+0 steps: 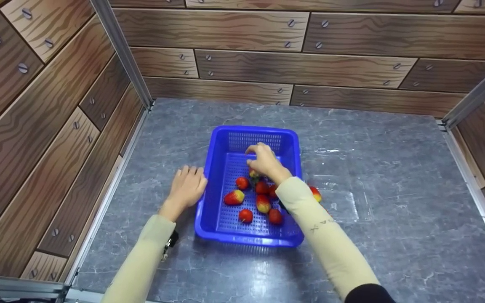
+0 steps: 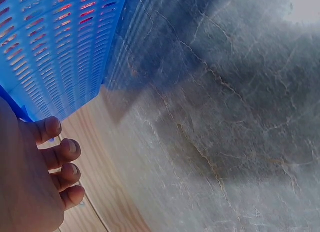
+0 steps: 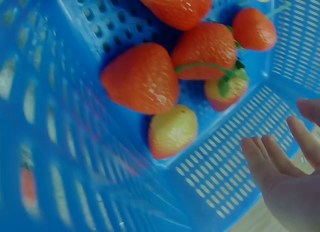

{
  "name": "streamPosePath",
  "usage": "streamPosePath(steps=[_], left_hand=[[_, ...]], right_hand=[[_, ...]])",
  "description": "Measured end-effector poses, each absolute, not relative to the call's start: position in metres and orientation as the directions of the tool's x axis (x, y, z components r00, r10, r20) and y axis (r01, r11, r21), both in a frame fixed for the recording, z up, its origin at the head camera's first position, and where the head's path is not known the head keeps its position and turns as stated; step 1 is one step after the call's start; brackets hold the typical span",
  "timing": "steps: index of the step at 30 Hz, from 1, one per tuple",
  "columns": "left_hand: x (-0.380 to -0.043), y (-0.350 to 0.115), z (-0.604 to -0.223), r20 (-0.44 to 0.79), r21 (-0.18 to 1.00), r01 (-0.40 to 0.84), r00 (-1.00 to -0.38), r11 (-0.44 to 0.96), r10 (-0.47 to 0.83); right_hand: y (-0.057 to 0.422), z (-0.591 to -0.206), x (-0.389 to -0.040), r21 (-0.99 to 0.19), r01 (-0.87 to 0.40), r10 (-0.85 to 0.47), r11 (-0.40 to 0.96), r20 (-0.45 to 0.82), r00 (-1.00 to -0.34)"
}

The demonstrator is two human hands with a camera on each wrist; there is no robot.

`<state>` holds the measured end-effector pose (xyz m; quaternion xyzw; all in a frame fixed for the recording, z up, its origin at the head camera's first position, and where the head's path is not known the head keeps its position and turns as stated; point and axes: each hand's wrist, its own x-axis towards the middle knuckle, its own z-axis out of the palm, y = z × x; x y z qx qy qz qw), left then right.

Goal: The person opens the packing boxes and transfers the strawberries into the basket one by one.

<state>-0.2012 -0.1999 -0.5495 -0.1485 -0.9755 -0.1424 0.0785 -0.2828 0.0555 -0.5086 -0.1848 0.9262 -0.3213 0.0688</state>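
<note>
A blue plastic basket [image 1: 256,240] with slotted walls holds several red and yellow strawberries, among them a red-yellow strawberry [image 1: 234,197] and a small red strawberry [image 1: 246,216]. My left hand [image 1: 185,187] rests against the basket's left rim from outside, fingers loosely bent; the left wrist view shows those fingers [image 2: 67,149] beside the slotted wall. Inside the basket, over its far half, is my right hand [image 1: 264,162], thumb and fingers apart with nothing between them. In the right wrist view its fingers [image 3: 270,159] are clear of a yellow-red strawberry [image 3: 173,131]. My right forearm hides part of the basket's right side.
Another red-yellow strawberry [image 1: 315,194] lies outside the basket on the right, partly behind my sleeve. Clear, shiny plastic [image 1: 354,206] lies on the grey marbled surface [image 1: 394,176] there. Wood-patterned walls [image 1: 242,65] with metal edging enclose the back and sides.
</note>
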Motion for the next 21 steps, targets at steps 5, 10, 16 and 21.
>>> streamPosePath(steps=[5,10,16,21], left_hand=[[-0.201,-0.200,-0.551,0.213,0.248,0.323,-0.938,0.913,0.274],[-0.202,-0.200,-0.549,0.222,0.246,0.324,-0.936,0.913,0.273],[-0.201,-0.199,-0.549,0.206,0.248,0.320,-0.940,0.915,0.273],[-0.200,-0.200,-0.549,0.203,0.256,0.313,-0.943,0.915,0.265]], right_hand=[[0.059,-0.489,-0.282,-0.662,-0.327,-0.404,0.674,0.040,-0.914],[0.063,-0.467,-0.281,-0.660,-0.368,-0.415,0.654,0.094,-0.905],[0.073,-0.448,-0.275,-0.601,-0.419,-0.429,0.681,0.136,-0.893],[0.088,-0.435,-0.270,-0.488,-0.448,-0.442,0.749,0.136,-0.887]])
